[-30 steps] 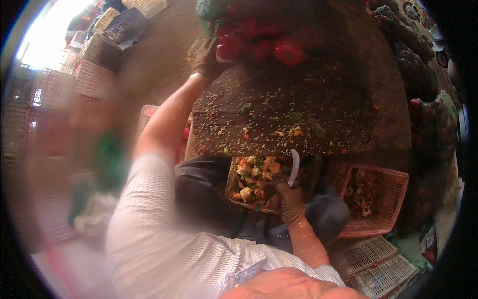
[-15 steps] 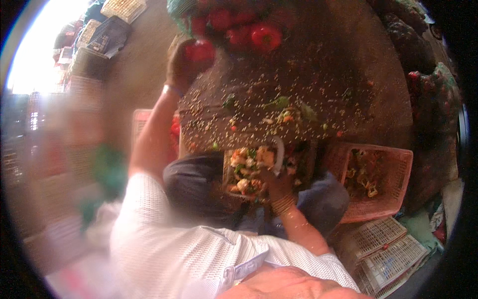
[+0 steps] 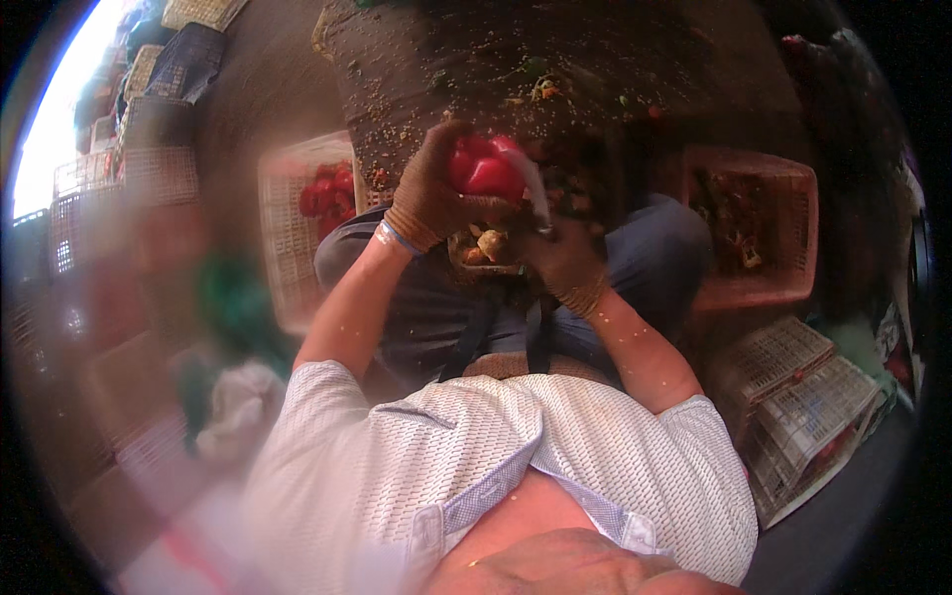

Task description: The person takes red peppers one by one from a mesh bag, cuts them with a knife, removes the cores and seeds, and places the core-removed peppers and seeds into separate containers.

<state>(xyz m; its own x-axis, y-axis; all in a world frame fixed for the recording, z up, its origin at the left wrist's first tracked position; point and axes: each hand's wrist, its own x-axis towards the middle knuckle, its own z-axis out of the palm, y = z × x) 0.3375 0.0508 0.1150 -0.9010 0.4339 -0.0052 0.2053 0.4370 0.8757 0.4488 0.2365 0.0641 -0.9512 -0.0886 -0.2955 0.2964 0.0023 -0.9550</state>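
Note:
My left hand (image 3: 428, 186), in a brown work glove, grips a red bell pepper (image 3: 484, 174) in front of my lap. A brown glove also covers my right hand (image 3: 570, 263), closed around the handle of a curved knife (image 3: 536, 193). The pale blade lies at the pepper's right side; whether it has cut in cannot be made out. Below the pepper, between my knees, a container holds pepper cores (image 3: 489, 245) and scraps, partly hidden by my hands.
Left of my knee stands a pale crate (image 3: 281, 233) with red peppers (image 3: 328, 196) inside. A pinkish crate (image 3: 764, 290) with scraps is at my right. Scattered seeds cover a dark surface (image 3: 416, 59) ahead. More crates (image 3: 169, 177) stand far left, and others (image 3: 813, 377) lie lower right.
My left hand has brought a pepper back from the far pile toward my lap. My right hand has lifted the knife from the scraps to the pepper. The netted peppers have left the view.

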